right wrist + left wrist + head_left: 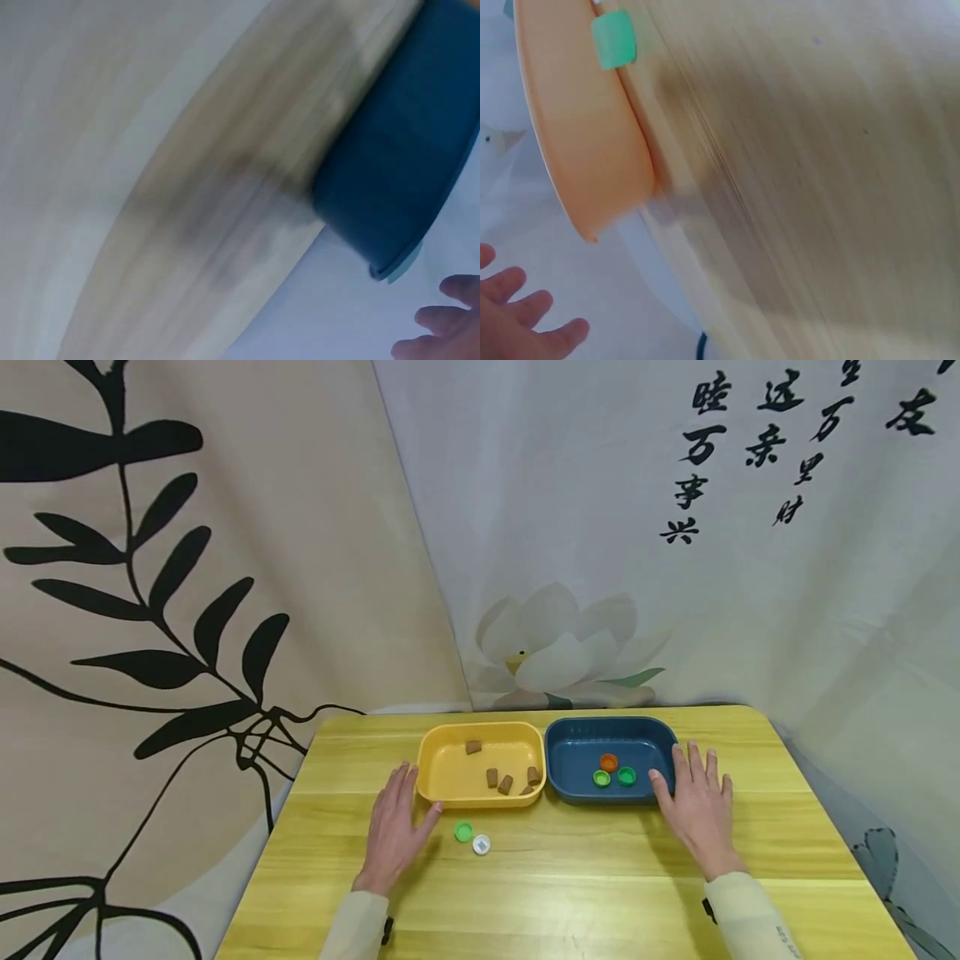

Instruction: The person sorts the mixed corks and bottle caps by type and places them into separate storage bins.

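My left hand [397, 831] is beside the left front corner of a yellow tray [448, 768], fingers extended and holding nothing. In the left wrist view its fingers [526, 309] look apart from the tray wall. Several small brown blocks [492, 777] lie in that tray. By the right end of a blue tray [573, 752], my right hand [697, 810] is spread with nothing in it; whether the thumb touches the rim, I cannot tell. The blue tray holds an orange cap [608, 762], a light green cap [602, 778] and a green cap [627, 776].
In front of the yellow tray, a green cap [463, 832] and a white cap [482, 844] lie on the wooden table [570, 893]. The two trays stand side by side near the table's back edge. Printed cloth [570, 527] hangs behind.
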Tool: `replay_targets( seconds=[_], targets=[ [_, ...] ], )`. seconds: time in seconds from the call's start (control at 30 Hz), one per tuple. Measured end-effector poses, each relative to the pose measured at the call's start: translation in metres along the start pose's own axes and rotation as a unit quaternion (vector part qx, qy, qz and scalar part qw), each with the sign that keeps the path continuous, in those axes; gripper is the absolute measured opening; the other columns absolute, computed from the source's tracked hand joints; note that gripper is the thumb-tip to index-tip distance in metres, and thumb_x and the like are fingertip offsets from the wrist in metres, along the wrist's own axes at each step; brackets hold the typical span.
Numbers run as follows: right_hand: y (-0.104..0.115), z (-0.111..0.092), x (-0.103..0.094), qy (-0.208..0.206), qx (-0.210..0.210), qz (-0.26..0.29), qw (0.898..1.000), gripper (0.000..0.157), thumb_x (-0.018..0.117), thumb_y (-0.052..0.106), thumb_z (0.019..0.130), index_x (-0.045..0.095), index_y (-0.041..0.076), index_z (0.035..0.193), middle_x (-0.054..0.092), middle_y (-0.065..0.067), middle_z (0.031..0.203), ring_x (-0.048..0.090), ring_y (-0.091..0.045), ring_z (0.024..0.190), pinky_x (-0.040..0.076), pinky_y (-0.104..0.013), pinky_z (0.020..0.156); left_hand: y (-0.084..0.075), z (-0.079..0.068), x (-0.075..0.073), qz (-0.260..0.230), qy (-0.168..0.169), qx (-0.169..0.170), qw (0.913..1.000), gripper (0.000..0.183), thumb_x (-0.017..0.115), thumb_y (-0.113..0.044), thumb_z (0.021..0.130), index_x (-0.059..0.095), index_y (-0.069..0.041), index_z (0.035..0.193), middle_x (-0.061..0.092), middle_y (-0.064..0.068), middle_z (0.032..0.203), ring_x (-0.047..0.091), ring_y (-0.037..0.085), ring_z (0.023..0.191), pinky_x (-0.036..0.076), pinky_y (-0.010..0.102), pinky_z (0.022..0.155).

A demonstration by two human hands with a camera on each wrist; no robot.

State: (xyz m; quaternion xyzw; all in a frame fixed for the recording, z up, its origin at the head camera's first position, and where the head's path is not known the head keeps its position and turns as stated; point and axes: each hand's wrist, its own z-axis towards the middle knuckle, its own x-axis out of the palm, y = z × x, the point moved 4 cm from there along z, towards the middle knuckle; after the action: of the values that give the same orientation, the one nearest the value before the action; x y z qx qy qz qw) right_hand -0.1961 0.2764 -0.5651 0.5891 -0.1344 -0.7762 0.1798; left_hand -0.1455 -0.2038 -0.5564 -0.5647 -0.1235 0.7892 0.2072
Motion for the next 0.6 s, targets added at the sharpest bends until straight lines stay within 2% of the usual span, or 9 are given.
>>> replay_targets(
  seconds=[0.23,0.33,0.47,0.6],
  targets=[
    [-0.012,0.003,0.002,0.014,0.019,0.001,1.0,0.077,0.037,0.053,0.109,0.028,-0.004,0.16,0.016,-0.03,0.167,0.008,-0.056,0.152,0.012,-0.082,0.11,-0.011,-0.006,-0.003,0.028,-0.009,0.082,0.9962,0.078,0.069,-0.044,0.095,0.041,-0.002,0.155,0.039,0.018,0.161,0.037,0.04,0.147,0.034,0.062,0.115],
    [-0.015,0.002,0.004,0.024,0.027,-0.002,0.999,0.079,0.035,0.055,0.109,0.027,-0.005,0.16,0.015,-0.03,0.167,0.006,-0.056,0.152,0.012,-0.083,0.109,-0.016,-0.011,-0.003,0.034,-0.002,0.103,0.9941,0.079,0.069,-0.045,0.095,0.041,-0.002,0.155,0.041,0.019,0.16,0.039,0.039,0.146,0.034,0.062,0.115],
    [-0.021,0.0,0.009,0.038,0.036,-0.01,0.999,0.082,0.033,0.057,0.109,0.026,-0.007,0.16,0.014,-0.031,0.167,0.006,-0.056,0.152,0.01,-0.084,0.108,-0.02,-0.017,-0.003,0.041,0.006,0.125,0.9913,0.078,0.064,-0.049,0.096,0.043,-0.003,0.155,0.043,0.018,0.159,0.042,0.038,0.145,0.035,0.059,0.116],
    [-0.026,-0.002,0.014,0.049,0.035,-0.02,0.998,0.086,0.033,0.06,0.108,0.025,-0.01,0.158,0.014,-0.032,0.166,0.012,-0.058,0.15,0.011,-0.085,0.106,-0.028,-0.023,0.0,0.051,0.005,0.168,0.9844,0.076,0.054,-0.058,0.1,0.047,-0.003,0.152,0.048,0.015,0.156,0.046,0.036,0.142,0.037,0.057,0.115]
  ],
)
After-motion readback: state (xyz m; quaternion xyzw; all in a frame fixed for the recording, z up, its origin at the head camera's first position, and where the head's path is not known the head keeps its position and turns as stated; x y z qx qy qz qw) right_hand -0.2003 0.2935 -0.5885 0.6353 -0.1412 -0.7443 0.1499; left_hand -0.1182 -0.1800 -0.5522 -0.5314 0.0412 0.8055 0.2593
